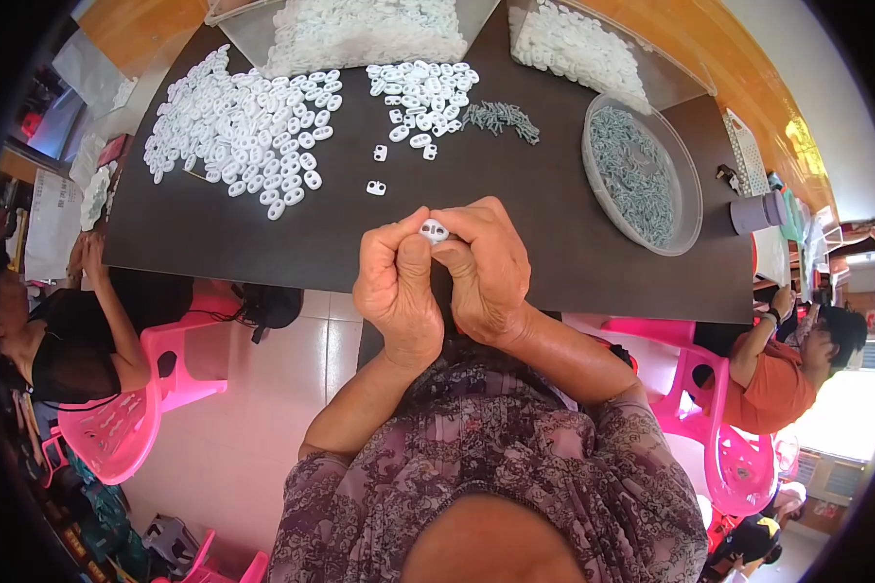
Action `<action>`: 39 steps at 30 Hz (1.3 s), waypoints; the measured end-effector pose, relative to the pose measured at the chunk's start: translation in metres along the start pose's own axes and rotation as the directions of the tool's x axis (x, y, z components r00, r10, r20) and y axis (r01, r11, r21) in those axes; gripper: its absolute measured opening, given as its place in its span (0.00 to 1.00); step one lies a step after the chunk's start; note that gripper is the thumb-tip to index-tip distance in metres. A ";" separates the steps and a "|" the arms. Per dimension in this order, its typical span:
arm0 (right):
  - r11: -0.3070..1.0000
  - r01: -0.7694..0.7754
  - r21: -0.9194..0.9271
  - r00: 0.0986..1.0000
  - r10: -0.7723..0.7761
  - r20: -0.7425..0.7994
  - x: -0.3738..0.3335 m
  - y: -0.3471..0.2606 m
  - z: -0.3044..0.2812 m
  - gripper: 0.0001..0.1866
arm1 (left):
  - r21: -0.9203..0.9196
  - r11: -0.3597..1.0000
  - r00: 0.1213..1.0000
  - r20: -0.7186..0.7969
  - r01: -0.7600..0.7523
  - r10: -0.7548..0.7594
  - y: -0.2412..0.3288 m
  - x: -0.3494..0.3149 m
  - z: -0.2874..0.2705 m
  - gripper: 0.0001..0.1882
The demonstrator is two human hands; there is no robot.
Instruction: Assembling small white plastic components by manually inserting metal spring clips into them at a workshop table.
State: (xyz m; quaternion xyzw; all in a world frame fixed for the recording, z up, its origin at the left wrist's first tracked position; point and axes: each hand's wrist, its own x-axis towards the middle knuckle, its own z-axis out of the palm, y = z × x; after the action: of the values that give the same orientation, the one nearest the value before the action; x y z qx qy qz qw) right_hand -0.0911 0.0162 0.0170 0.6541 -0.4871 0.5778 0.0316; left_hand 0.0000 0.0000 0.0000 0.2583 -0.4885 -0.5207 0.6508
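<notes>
A small white oval plastic piece with two holes [434, 230] is pinched between my two hands, just above the near edge of the dark table [544, 233]. My left hand [395, 282] grips it with thumb and forefinger from one side. From the other side my right hand [484, 267] holds it the same way. Beyond my hands lie a few loose white pieces [376, 188]. Farther back are a small heap of white pieces [423, 92] and a little pile of grey-green springs or pins [501, 119], too small to tell which.
A large spread of white oval pieces [253, 126] covers the table's left. At the right stands a round clear tub [692, 194] of grey-green small parts. Clear bins [481, 29] of white pieces stand at the back. People sit at both sides on pink chairs [146, 428].
</notes>
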 end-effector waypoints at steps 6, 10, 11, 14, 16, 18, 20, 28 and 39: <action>0.997 0.074 -0.016 0.997 -0.075 -0.035 0.000 0.000 0.001 0.11 | 0.041 0.999 1.000 -0.016 -0.007 0.007 -0.002 -0.004 0.001 0.09; 0.996 0.078 -0.032 0.996 -0.079 -0.036 -0.001 0.001 0.002 0.11 | 0.067 0.998 0.999 -0.032 -0.010 0.012 -0.004 -0.005 0.002 0.10; 0.996 0.081 -0.041 0.996 -0.082 -0.031 0.000 0.001 0.002 0.11 | 0.068 0.998 0.999 -0.041 -0.008 0.011 -0.003 -0.005 0.003 0.10; 0.997 0.063 -0.049 0.997 -0.064 -0.034 0.001 0.001 0.004 0.11 | 0.073 0.997 0.998 -0.060 0.019 -0.015 -0.002 -0.005 0.005 0.10; 0.999 0.031 -0.027 0.999 -0.031 -0.012 0.002 0.003 0.001 0.11 | 0.090 0.996 1.000 -0.030 0.001 0.002 -0.001 -0.001 0.004 0.11; 1.000 -0.003 -0.005 1.000 0.003 0.012 0.002 0.002 -0.003 0.10 | 0.106 0.994 1.000 0.000 -0.018 0.018 0.002 0.004 0.000 0.12; 0.929 -0.348 0.126 0.937 0.337 0.095 0.004 0.001 -0.008 0.09 | 0.196 0.976 0.983 0.134 0.098 -0.126 0.009 0.010 -0.006 0.13; 0.913 -0.383 -0.140 0.922 0.367 -0.127 0.091 0.043 -0.074 0.06 | 0.745 0.493 0.893 0.400 -0.449 0.208 0.001 0.063 -0.040 0.12; 0.594 -0.148 -0.790 0.988 0.122 -0.093 0.194 0.172 -0.168 0.12 | 0.724 0.301 0.780 0.611 -0.621 0.137 -0.008 0.078 -0.039 0.07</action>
State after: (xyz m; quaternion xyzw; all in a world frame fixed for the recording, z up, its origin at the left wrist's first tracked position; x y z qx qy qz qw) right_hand -0.3563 -0.0893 0.1357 0.5248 -0.7403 0.3115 0.2820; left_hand 0.0302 -0.0820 0.0074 0.3140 -0.8679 -0.0392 0.3828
